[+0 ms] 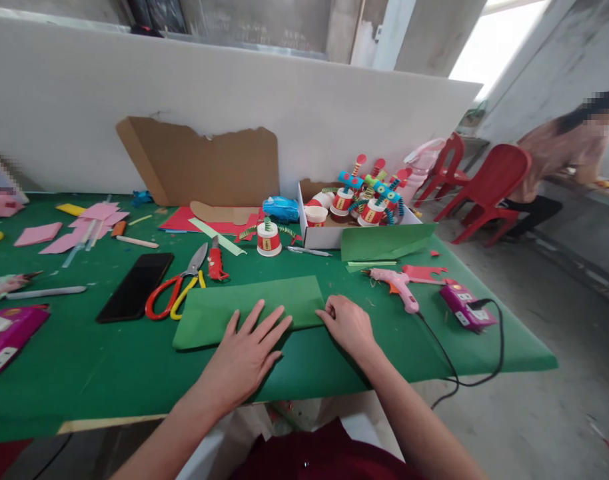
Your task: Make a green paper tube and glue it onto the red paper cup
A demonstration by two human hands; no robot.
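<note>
Near the worktop's (329,373) front edge, the green paper (294,300) looks folded, with no cuts visible. The left hand (249,350) spreads flat on it; the right hand (352,327) curls at its right end, grip unclear. Boxed cup figures (372,212) look assembled; one outside (269,240) lacks a head.

We see a green-covered table (124,380) across the foreground; behind its far edge stands a long white panel (309,107), its top sloping down toward the right; above it we make out a bare grey back wall (309,23) with faint pale marks; at the upper right a bright window (504,43) glows white, and beside it we see a stained grey side wall (549,80); below, we find two red chairs (504,168) on a dull grey floor (529,293).
</note>
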